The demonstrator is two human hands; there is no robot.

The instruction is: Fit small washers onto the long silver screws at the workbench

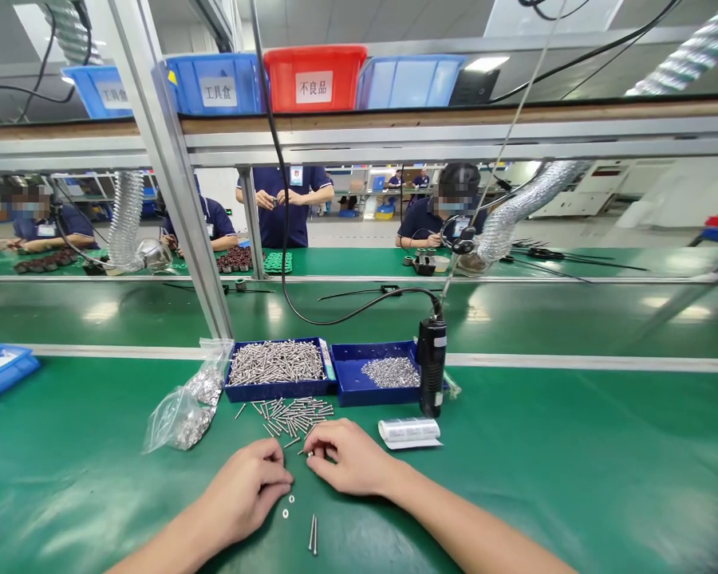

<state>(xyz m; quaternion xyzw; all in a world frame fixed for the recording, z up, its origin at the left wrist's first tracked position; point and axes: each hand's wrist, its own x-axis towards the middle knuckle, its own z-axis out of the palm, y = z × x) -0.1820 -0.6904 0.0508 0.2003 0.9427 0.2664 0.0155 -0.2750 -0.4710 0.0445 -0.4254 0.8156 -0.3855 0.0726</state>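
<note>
- Green worktable surface point(550, 470), spanning the foreground; clock directions are taken from the gap between the 2 hands, with 12 o'clock at the far side.
- Red plastic bin point(314, 96), labelled, at 12 o'clock on the overhead shelf point(371, 142).
- Blue bin point(17, 381), between 9 and 10 o'clock, cut by the frame edge.
- Screw tray point(282, 391), blue, between 11 and 12 o'clock, heaped with long metal screws.
- Second blue tray point(350, 383), at 1 o'clock, just beside the first, partly filled with small metal pieces.
- Left hand point(254, 482), at 8 o'clock: fingers curled, thumb near the forefinger; whether it grips anything cannot be told.
- Right hand point(347, 458), at 3 o'clock: fingers bent, thumb and forefinger pinched on a small bright metal part point(309, 454), too small to identify.
- Electric screwdriver point(432, 371), black, corded and upright, at 2 o'clock.
- Clear plastic bags point(185, 414), at 10 o'clock, holding small metal pieces.
- Rolled white sheet point(408, 431), between 2 and 3 o'clock.
- Loose screws point(296, 414), scattered at 12 o'clock before the screw tray.
- 2 separate screws point(313, 534), side by side near 6 o'clock.
- 2 washers point(286, 513), between 6 and 7 o'clock, near the left fingertips.
</note>
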